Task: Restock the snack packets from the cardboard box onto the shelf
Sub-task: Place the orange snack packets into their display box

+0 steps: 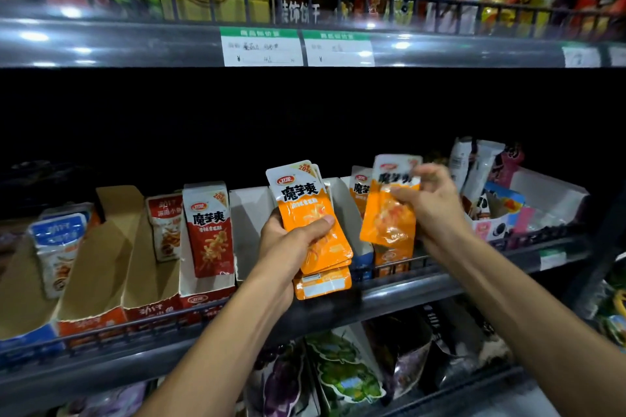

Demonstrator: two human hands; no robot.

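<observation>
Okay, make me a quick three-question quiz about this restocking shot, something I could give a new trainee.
1. True or false: the left hand holds a stack of orange packets.
2. What does the right hand pinch? A) a red packet B) a single orange packet C) a price label
3. Fill in: the display box with the red packet stands to the ____ of the hands.

Key: 1 true. 2 B, the single orange packet, held in front of the shelf. 3 left.
</observation>
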